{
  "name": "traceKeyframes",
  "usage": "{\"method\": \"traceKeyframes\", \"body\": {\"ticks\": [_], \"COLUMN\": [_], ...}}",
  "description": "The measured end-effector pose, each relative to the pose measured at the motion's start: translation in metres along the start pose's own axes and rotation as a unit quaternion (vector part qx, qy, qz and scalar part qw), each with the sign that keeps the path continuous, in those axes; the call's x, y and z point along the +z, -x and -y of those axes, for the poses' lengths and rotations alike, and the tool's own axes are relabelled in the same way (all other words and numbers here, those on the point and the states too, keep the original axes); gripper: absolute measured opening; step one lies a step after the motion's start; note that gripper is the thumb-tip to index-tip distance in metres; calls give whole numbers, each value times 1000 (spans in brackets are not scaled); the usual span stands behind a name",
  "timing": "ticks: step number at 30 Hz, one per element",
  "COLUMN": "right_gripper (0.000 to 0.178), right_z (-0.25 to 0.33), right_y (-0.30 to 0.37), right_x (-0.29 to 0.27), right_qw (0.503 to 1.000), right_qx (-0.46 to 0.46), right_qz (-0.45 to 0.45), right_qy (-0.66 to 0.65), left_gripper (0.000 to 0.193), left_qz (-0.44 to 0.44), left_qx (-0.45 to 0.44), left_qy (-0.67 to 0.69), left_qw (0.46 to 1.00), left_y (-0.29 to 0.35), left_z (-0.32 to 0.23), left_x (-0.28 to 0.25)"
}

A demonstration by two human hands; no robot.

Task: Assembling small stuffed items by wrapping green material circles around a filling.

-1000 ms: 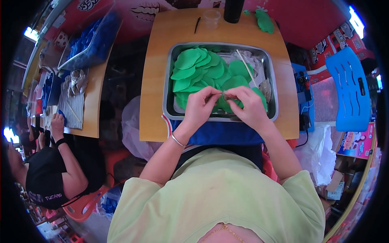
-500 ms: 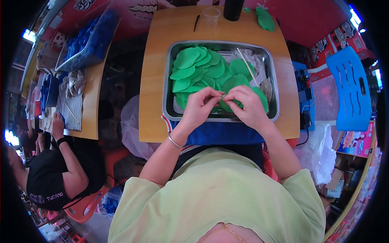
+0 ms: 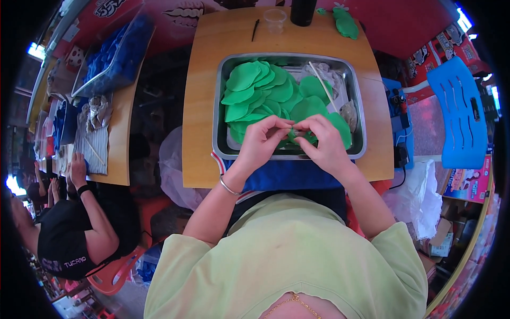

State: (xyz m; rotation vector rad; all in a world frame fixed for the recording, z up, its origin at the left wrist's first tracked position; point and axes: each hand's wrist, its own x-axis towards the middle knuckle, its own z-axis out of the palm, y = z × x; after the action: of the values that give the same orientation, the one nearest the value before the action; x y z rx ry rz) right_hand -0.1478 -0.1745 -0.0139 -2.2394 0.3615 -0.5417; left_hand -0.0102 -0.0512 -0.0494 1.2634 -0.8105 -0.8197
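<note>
My left hand (image 3: 262, 141) and my right hand (image 3: 325, 142) meet fingertip to fingertip over the near edge of a metal tray (image 3: 217, 114). Both pinch a small green piece (image 3: 291, 135) between thumbs and forefingers; my fingers cover most of it, and its exact kind cannot be made out. Inside the tray, thin round green sheets (image 3: 260, 90) lie in an overlapping heap, mostly toward the left. A pale thin stick (image 3: 323, 85) leans across crumpled greyish material (image 3: 334, 80) at the tray's right side.
The tray stands on a wooden table (image 3: 199, 106). At its far edge are a clear plastic cup (image 3: 275, 21), a black cylinder (image 3: 303, 11), a thin black tool (image 3: 255, 30) and more green pieces (image 3: 346, 24). A blue stool (image 3: 458, 114) is at right; a co-worker (image 3: 74, 234) sits at left.
My right fingers have shifted slightly around the green piece, and more of it shows between my hands. At left, the co-worker's hand has changed position a little.
</note>
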Motion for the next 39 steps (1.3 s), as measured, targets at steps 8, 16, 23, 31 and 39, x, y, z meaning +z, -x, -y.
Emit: {"method": "traceKeyframes", "body": {"ticks": [8,16,23,31,39], "right_gripper": [14,24,24,20,16], "right_z": [-18,-8,-9,-6,-4], "right_y": [-2,-1,3,4,3], "right_x": [-8,-11,-9,-9,-17], "right_qw": [997,997,998,996,997], "right_qx": [-43,26,51,-75,-57], "right_qz": [51,28,0,-28,-43], "right_qy": [-32,-74,-32,48,-16], "left_gripper": [3,5,18,18,20], "left_qz": [26,13,81,146,112], "left_qx": [-9,-10,162,164,195], "left_qy": [-45,-6,-299,-448,-268], "left_qw": [999,1000,937,867,937], "left_y": [0,-2,-2,-3,-12], "left_z": [-6,-2,-26,-23,-26], "left_x": [-1,-3,3,-7,-6]}}
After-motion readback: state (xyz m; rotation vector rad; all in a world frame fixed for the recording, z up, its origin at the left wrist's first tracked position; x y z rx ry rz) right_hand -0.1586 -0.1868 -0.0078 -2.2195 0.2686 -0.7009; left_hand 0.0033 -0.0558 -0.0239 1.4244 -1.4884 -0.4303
